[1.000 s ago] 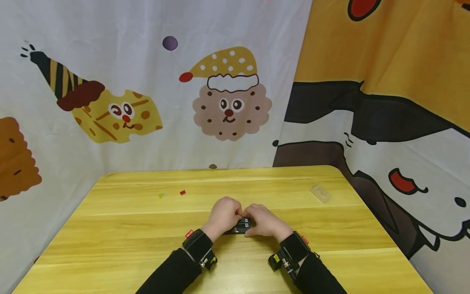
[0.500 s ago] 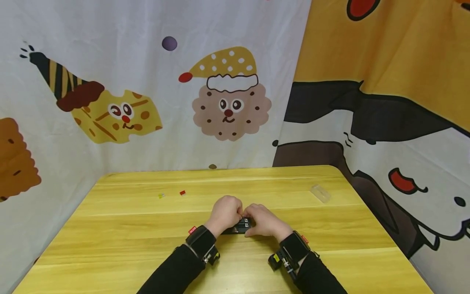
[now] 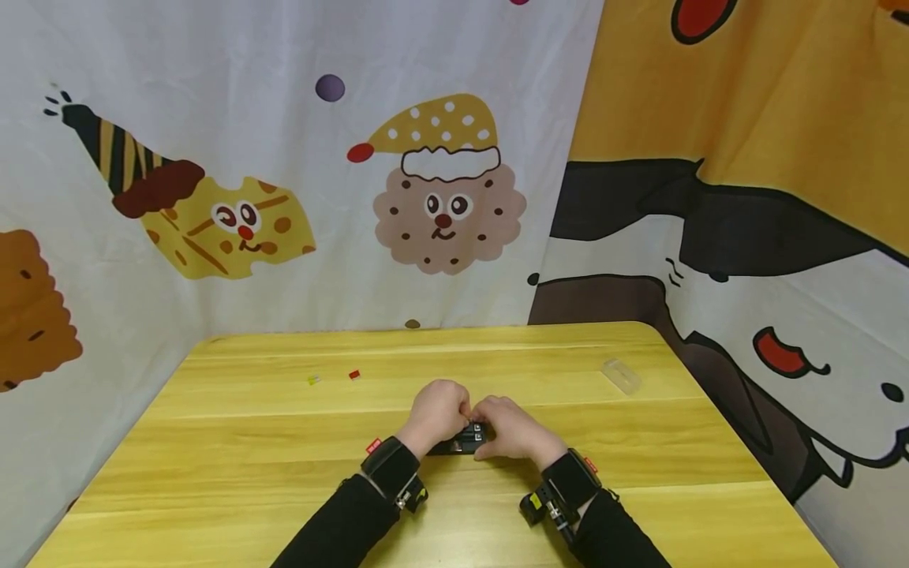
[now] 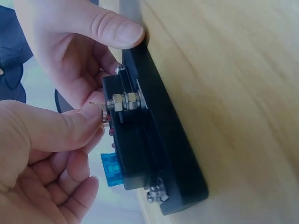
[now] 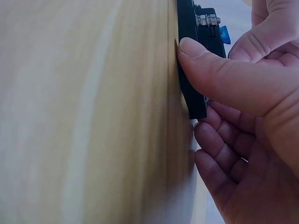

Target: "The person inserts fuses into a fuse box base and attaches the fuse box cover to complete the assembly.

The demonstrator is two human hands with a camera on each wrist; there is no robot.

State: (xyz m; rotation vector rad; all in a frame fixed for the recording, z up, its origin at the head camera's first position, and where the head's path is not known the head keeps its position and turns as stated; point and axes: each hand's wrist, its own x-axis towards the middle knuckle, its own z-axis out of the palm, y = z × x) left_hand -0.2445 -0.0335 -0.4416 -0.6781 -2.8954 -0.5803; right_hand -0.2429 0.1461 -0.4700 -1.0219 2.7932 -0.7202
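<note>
A black fuse block lies on the table between both hands. It has metal studs with nuts, and a blue blade fuse stands in it. My left hand reaches over the block. Thumb and forefinger pinch a small blade fuse at its top; fingertips hide most of it, with thin metal showing. My right hand grips the block's right end, its thumb on the near edge and fingers behind.
On the wooden table, a small red piece and a small yellow-green piece lie back left. A clear plastic box lies at the back right. A printed curtain hangs behind the table.
My left wrist has shifted slightly to the right and up. Its fingers stay at the fuse block. My right hand keeps its grip, and the block stays in place.
</note>
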